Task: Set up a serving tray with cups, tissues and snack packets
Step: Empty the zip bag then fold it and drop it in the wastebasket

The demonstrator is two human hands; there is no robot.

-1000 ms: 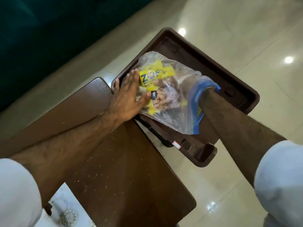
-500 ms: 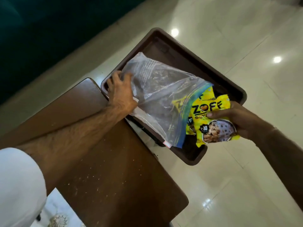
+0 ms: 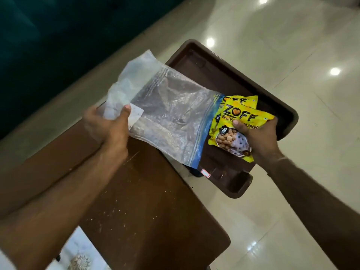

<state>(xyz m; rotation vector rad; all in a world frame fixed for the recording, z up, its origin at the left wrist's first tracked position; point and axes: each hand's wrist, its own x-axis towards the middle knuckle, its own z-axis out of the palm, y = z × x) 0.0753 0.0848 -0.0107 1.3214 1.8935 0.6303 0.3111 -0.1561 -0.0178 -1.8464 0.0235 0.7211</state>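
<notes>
Fingers of the right hand (image 3: 262, 140) are pinching two yellow snack packets (image 3: 236, 131) above the brown tray (image 3: 276, 102); the left hand (image 3: 106, 126) is clamping the zip bag (image 3: 169, 117). A loose pinch risks dropping the rear packet onto the floor (image 3: 292, 45).

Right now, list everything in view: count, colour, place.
snack packets: at least two, yellow, overlapping, gripped in the right hand over the tray, just outside the bag's mouth.
zip bag: one, clear with a blue zip strip, held up by its closed end over the table edge and the tray.
serving tray: one, dark brown, past the table's far corner, nothing seen lying in it.
table: one, brown wood, speckled with pale crumbs, in front of the person.
floor: glossy cream tiles with light reflections.
left hand: one, fingers pinching the bag's closed end.
right hand: one, closed on the packets.
</notes>
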